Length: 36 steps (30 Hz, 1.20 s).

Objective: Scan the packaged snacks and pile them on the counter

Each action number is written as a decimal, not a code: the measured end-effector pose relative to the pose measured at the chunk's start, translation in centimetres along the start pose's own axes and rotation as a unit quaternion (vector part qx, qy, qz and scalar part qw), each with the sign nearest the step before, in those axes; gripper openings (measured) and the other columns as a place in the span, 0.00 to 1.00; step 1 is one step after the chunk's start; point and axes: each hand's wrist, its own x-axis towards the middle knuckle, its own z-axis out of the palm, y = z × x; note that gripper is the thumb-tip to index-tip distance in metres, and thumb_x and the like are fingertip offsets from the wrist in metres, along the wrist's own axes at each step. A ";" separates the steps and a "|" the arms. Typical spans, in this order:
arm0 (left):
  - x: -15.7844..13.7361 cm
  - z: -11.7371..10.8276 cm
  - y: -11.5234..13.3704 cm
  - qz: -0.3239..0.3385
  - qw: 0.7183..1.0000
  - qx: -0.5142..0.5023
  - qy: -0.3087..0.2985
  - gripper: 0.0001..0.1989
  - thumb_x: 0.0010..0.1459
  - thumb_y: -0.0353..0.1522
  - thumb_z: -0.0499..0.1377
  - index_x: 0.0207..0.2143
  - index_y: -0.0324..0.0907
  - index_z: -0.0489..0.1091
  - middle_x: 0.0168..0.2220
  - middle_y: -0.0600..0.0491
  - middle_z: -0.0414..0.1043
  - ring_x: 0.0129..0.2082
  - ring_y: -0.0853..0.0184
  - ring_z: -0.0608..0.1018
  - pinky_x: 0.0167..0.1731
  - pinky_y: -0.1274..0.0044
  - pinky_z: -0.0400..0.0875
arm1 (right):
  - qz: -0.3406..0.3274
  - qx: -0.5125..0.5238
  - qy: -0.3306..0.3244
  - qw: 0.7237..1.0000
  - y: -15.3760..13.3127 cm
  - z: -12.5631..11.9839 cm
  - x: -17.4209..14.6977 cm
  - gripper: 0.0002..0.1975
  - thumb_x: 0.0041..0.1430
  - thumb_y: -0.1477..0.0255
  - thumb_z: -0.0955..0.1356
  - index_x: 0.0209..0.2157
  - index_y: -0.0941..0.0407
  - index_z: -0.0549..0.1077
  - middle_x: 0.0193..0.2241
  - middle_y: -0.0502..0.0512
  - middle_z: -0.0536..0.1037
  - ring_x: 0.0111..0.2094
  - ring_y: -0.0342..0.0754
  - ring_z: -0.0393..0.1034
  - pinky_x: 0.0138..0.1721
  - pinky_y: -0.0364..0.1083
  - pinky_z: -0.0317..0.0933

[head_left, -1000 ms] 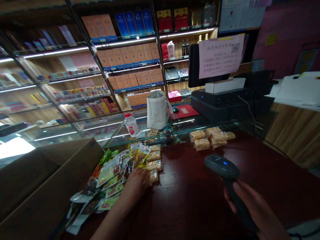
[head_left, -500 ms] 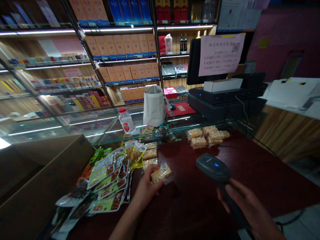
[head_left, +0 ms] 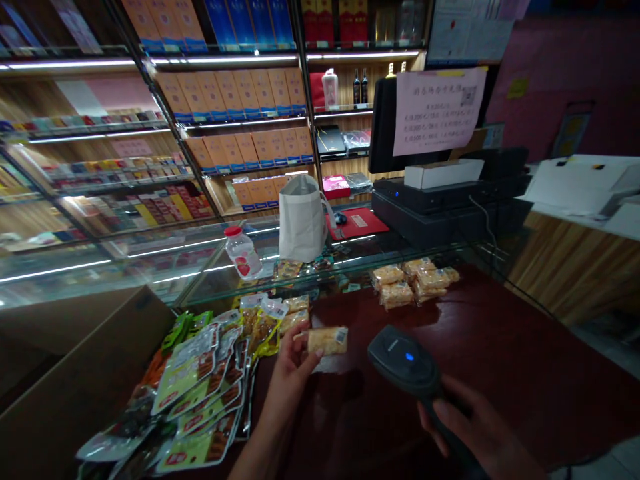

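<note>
Between the thumb and fingers of my left hand is a clear-wrapped snack packet, its barcode label facing up at the right end. My right hand is wrapped round the handle of a black barcode scanner with a blue light on top. The scanner's head points toward the held packet, a short gap apart. Behind my left hand lie more snack packets. Left of it is a pile of food pouches with green and white fronts, beside yellow-edged pouches.
Several wrapped snack packets are stacked at the table's far edge. An open cardboard box stands at the left. On the glass counter are a red-capped bottle, a white bag and a monitor with a paper sign.
My left hand has lifted the snack packet off the others and turned its barcode toward the right. The scanner has moved left, closer to the packet. The camera view has shifted slightly.
</note>
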 end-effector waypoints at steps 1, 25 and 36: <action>0.4 0.0 -0.1 0.005 1.000 0.000 0.007 0.33 0.44 0.38 0.71 0.53 0.46 0.66 0.43 0.49 0.79 0.41 0.60 0.81 0.41 0.71 0.76 | 0.003 0.004 -0.010 1.000 0.0 0.1 0.2 0.23 0.57 0.48 0.69 0.31 0.57 0.75 0.23 0.49 0.75 0.20 0.42 0.64 0.24 0.43 0.56; 2.6 -0.9 -2.6 0.044 0.990 0.050 0.127 0.28 0.45 0.38 0.69 0.50 0.42 0.71 0.55 0.44 0.74 0.53 0.55 0.77 0.51 0.65 0.74 | 0.051 -0.036 -0.056 0.996 1.0 -0.5 2.5 0.28 0.55 0.45 0.68 0.36 0.58 0.74 0.26 0.52 0.74 0.21 0.43 0.62 0.23 0.43 0.57; 1.0 0.5 -1.6 0.041 0.992 0.048 0.106 0.29 0.46 0.40 0.69 0.51 0.42 0.70 0.57 0.42 0.72 0.51 0.53 0.78 0.43 0.68 0.78 | 0.024 -0.004 -0.024 0.999 1.1 -0.5 0.5 0.19 0.58 0.55 0.69 0.37 0.58 0.74 0.24 0.49 0.74 0.20 0.41 0.62 0.24 0.43 0.56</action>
